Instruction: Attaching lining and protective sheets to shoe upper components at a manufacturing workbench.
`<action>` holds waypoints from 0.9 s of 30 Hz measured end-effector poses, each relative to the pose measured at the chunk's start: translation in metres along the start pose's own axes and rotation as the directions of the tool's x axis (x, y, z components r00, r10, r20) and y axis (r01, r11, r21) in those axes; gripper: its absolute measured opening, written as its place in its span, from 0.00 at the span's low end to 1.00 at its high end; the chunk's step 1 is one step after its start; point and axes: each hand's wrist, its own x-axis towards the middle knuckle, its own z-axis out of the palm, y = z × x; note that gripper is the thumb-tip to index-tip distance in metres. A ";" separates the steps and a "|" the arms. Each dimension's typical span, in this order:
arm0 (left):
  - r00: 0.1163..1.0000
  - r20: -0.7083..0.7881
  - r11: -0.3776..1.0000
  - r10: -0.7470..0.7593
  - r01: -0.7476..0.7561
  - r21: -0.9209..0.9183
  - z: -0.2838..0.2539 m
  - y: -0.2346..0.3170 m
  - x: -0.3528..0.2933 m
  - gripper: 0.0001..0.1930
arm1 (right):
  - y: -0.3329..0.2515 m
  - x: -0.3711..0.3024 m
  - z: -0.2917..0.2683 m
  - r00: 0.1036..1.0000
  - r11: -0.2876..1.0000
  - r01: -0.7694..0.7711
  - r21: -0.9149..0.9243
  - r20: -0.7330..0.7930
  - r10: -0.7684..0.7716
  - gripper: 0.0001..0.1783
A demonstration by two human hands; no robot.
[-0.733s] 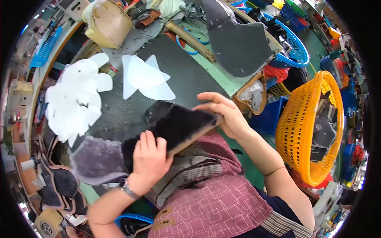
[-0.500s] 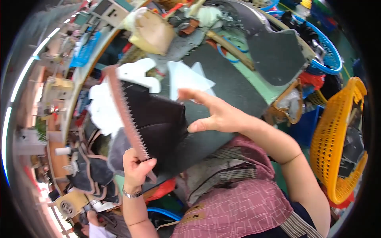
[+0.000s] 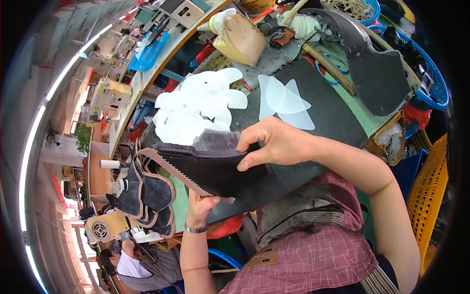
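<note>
A black boot upper (image 3: 215, 171) with grey fuzzy lining (image 3: 218, 141), a zip along its upper side and a pinkish sawtooth edge (image 3: 176, 172) is held up over the dark work board (image 3: 323, 117). My left hand (image 3: 200, 208), a metal watch at its wrist, is closed on the low end of the toothed edge, thumb on top. At the upper's right end, beside the zip, my right hand (image 3: 274, 144) pinches the rim between thumb and fingers. Just behind lie a heap of white cut pieces (image 3: 196, 108) and a few translucent white pieces (image 3: 284, 102).
A yellow basket (image 3: 431, 191) stands at the right, with a blue basket (image 3: 433, 100) farther back. A cream block (image 3: 240, 39) and a wooden-handled tool (image 3: 328, 68) lie on the far bench. Dark uppers (image 3: 147, 196) hang at left, near another person (image 3: 132, 264).
The upper has tipped, so its fuzzy lining and zip now show. My right hand, apart from it with spread fingers before, has closed on its rim. The view has shifted.
</note>
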 end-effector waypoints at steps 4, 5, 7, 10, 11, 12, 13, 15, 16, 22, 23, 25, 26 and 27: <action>0.999 0.047 0.999 -0.016 0.014 0.041 0.008 -0.007 0.003 0.32 | -0.002 -0.008 -0.007 0.998 0.999 -0.043 -0.016 -0.035 0.043 0.14; 0.998 0.053 0.999 -0.021 0.019 0.029 0.012 -0.011 0.004 0.32 | 0.000 -0.011 -0.009 0.998 0.999 -0.047 -0.011 -0.048 0.046 0.14; 0.995 0.067 0.996 0.072 -0.075 0.045 0.023 -0.018 0.010 0.32 | -0.001 -0.018 -0.015 0.989 0.992 -0.129 0.006 -0.068 0.129 0.14; 0.996 -0.013 0.996 0.093 -0.093 -0.011 0.045 -0.023 0.015 0.30 | -0.001 -0.029 -0.024 0.985 0.990 -0.139 -0.018 -0.102 0.137 0.13; 0.996 -0.002 0.996 0.090 -0.090 -0.026 0.049 -0.023 0.017 0.30 | -0.002 -0.031 -0.028 0.980 0.986 -0.161 -0.033 -0.127 0.155 0.13; 0.996 -0.046 0.990 0.075 -0.069 0.122 0.053 -0.023 0.016 0.28 | -0.002 -0.034 -0.031 0.973 0.982 -0.185 -0.047 -0.151 0.177 0.13; 0.994 -0.090 0.964 0.066 -0.040 0.263 0.059 -0.022 0.017 0.26 | 0.004 -0.039 -0.035 0.960 0.982 -0.156 -0.105 -0.250 0.125 0.13; 0.921 0.167 0.605 0.352 -0.360 0.710 0.088 -0.011 0.031 0.20 | 0.001 -0.051 -0.058 0.924 0.925 0.029 -0.379 -0.343 -0.169 0.15; 0.723 0.416 0.275 0.551 -0.629 0.727 0.102 -0.022 0.040 0.19 | -0.005 -0.058 -0.072 0.882 0.977 -0.055 -0.207 -0.468 -0.049 0.15; 0.713 0.696 0.028 0.081 -0.700 0.714 0.162 -0.086 0.060 0.15 | -0.029 -0.124 -0.089 0.959 0.702 -0.207 -0.682 -0.282 0.009 0.19; 0.740 0.665 0.165 0.103 -0.672 0.722 0.158 -0.080 0.063 0.13 | -0.017 -0.133 -0.077 0.992 0.705 -0.124 -0.698 -0.070 0.105 0.24; 0.745 0.665 0.354 -0.051 -0.609 0.709 0.144 -0.074 0.078 0.21 | 0.011 -0.153 -0.051 0.991 0.660 -0.010 -0.751 0.082 0.108 0.32; 0.724 0.688 0.412 -0.040 -0.616 0.672 0.138 -0.072 0.083 0.21 | 0.023 -0.161 -0.039 0.984 0.573 0.011 -0.819 0.110 0.139 0.36; 0.723 0.690 0.463 -0.026 -0.603 0.649 0.132 -0.071 0.088 0.22 | 0.024 -0.160 -0.034 0.982 0.494 0.026 -0.869 0.115 0.149 0.37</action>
